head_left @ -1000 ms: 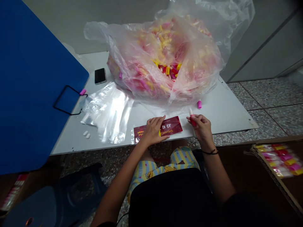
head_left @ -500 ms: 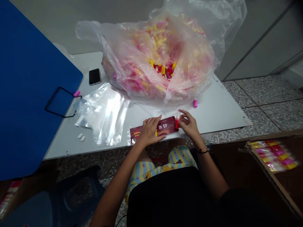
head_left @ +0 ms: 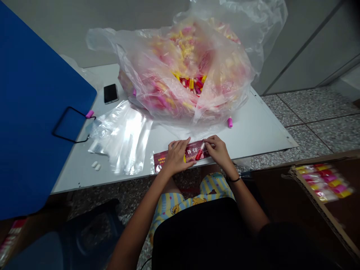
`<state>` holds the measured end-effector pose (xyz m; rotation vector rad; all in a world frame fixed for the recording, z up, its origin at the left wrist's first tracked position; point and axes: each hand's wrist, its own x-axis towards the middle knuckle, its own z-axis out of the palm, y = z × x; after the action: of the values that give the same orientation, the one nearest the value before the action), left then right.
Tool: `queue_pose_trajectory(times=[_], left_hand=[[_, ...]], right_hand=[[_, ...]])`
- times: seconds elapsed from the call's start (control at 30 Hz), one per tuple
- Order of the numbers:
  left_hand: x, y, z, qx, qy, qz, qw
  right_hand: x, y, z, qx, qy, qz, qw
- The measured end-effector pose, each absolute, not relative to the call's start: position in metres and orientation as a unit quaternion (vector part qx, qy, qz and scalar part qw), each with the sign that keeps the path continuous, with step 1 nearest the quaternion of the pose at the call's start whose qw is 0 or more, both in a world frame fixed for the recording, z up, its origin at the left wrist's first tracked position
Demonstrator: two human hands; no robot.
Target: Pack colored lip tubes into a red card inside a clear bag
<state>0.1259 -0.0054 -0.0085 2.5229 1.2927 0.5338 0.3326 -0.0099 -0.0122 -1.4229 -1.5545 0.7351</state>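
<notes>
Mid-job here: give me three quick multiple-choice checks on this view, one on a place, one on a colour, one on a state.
1. Where does the phone lie?
A. on the white board, left of the big bag
B. in the cardboard box
C. on the floor

2. What colour is the card under the left hand?
A. green
B. dark red
C. white

3. What is the right hand doing?
A. resting empty
B. pinching a small red tube at the card
C. gripping the phone

Answers: 1 A, it sits beside the big bag. 2 B, dark red with pale lettering. 3 B, fingers close on the tube.
</notes>
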Motion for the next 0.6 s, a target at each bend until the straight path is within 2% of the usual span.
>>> queue_pose_trajectory(times=[0.13,0.4,0.6], left_hand=[[0.126,-0.005,-0.008,0.867,0.444,0.185,0.127],[0.126,-0.005,-0.009,0.868,0.438,0.193,0.132],[0.126,-0.005,-0.008,0.868,0.437,0.191,0.136]], right_hand=[[0.325,-0.011,-0.009,-0.592,-0.593,0.299,0.458],[0.308,-0.012,-0.007,-0.568,-0.548,0.386,0.477],[0.306,-0.007,-0.007,-0.456,-0.587,0.518,0.423]])
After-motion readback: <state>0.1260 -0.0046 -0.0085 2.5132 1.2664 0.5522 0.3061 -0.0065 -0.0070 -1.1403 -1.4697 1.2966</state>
